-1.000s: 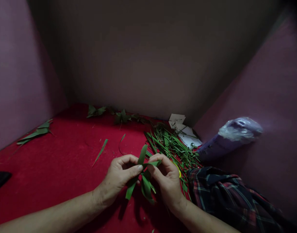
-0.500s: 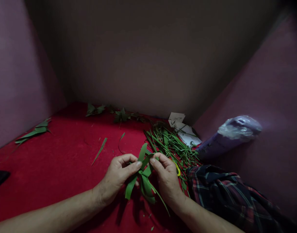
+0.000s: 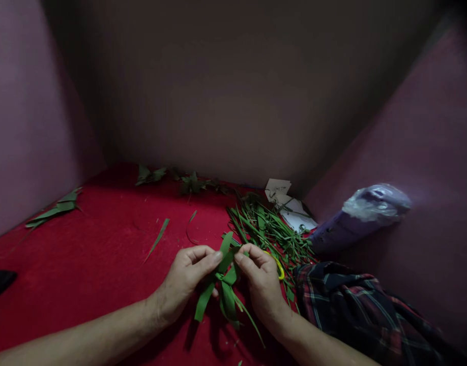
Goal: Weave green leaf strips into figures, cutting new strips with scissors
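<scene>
left hand [image 3: 190,274] pinching | right hand [image 3: 263,279] pinching | forearms [image 3: 104,328] converging | hidden fingers apparently curled

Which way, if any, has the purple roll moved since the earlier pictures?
No: judged by the plaid cloth, the purple roll shows no shift either way.

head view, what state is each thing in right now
Leaf piece: partly folded, ends splayed
Left hand: pinching the leaf piece
Right hand: pinching the leaf piece
Leaf pile: loose, tangled
Yellow loop: partly hidden behind right hand
Leaf strip: lying on red surface
Plaid cloth: crumpled
Clear plastic: wrinkled, around upper end of purple object
</scene>
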